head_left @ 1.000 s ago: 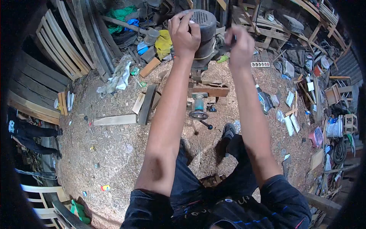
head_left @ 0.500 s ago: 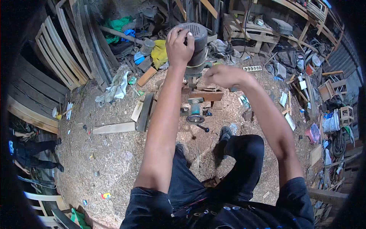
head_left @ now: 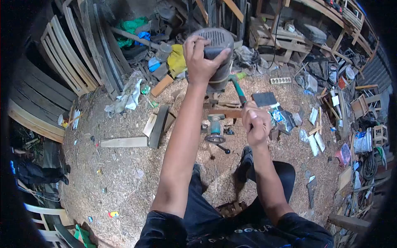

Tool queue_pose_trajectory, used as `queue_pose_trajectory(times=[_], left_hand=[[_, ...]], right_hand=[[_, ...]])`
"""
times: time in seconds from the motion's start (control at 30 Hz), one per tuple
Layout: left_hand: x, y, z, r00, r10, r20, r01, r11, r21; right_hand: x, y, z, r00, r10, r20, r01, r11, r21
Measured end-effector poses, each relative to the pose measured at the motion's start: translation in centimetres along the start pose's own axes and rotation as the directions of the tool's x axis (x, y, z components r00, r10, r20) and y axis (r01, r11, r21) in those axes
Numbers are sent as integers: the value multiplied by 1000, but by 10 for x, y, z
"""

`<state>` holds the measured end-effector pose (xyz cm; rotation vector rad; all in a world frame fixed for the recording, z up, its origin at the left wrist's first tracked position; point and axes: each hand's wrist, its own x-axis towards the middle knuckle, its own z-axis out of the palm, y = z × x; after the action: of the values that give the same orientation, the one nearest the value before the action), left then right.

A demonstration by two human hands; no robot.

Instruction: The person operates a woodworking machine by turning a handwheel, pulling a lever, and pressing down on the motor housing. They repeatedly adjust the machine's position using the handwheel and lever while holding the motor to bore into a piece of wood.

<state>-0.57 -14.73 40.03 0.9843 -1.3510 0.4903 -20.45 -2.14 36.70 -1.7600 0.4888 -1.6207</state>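
A dark cylindrical motor housing with a perforated top cap stands upright on a machine in front of me. My left hand grips its upper left side, fingers curled over the cap's edge and thumb spread across the front. My right hand is closed around the lower end of a green lever that slopes down from the machine's right side. Below sits a green vise-like part with a round handwheel and a small black-knobbed crank. A reddish-brown wooden piece lies behind it, partly hidden by the arms.
Wood shavings cover the floor. Loose boards lie left of the machine, and curved slats lean at the back left. Another person's dark-clothed legs show at the far left. A power strip and a handsaw are to the right.
My right hand has come down and toward me with the lever, which now slopes downward. My left hand stays on the motor housing. The view has shifted slightly.
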Motion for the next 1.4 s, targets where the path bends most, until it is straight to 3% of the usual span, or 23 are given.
queue_pose_trajectory(times=[0.03,0.13,0.4,0.5,0.53,0.57,0.63,0.73,0.83,0.97,1.03,1.1,1.13,1.2,1.23,1.3,1.33,1.4], left_hand=[[0,-1,1,999,40,-29,-39,999,31],[0,-1,-3,996,92,-9,-92,995,34],[-3,-5,-4,996,87,12,-87,995,54],[-4,-7,-2,998,69,7,-69,997,41],[-1,-8,-1,999,48,4,-48,998,27],[-1,-9,2,1000,27,-4,-27,1000,14],[-5,-8,1,1000,-25,7,26,999,-22],[-5,-2,-3,1000,17,-14,-16,999,49],[-13,12,-10,997,3,74,-13,991,131],[-21,20,-29,969,-89,232,36,974,223],[-25,17,-25,967,-97,237,28,960,279],[-20,22,-29,960,-113,255,48,968,248],[-17,24,-27,956,-118,268,60,975,215],[-19,18,-18,974,-67,216,29,984,175],[-20,18,-17,968,-89,235,42,980,195],[-18,18,-21,971,-37,238,7,992,126],[-18,18,-20,961,-81,266,33,983,180],[-22,21,-22,970,-3,243,-40,984,172]], right_hand=[[-7,-2,2,998,52,-39,-51,998,20],[-26,4,5,997,-11,-76,14,999,45],[-60,14,12,986,-75,-152,85,994,61],[-59,6,12,986,65,-153,-57,997,57],[-56,1,11,968,230,-97,-229,973,19],[-49,-4,5,921,387,-44,-388,921,-31],[-30,-21,-9,732,676,80,-638,722,-268],[1,-33,-1,736,652,183,-541,728,-420],[36,-42,1,539,835,112,-384,362,-849],[54,-18,-2,131,984,120,-641,177,-747],[65,-33,4,-30,997,69,-839,12,-544],[65,16,2,-12,976,218,-489,184,-853],[67,23,2,-26,961,274,-253,259,-932],[73,16,11,-25,958,284,-16,284,-959],[73,13,15,-2,966,260,-3,260,-965],[65,4,12,132,968,215,-227,241,-944],[66,-19,16,173,977,122,-325,173,-930],[21,2,4,464,867,182,-179,293,-939]])
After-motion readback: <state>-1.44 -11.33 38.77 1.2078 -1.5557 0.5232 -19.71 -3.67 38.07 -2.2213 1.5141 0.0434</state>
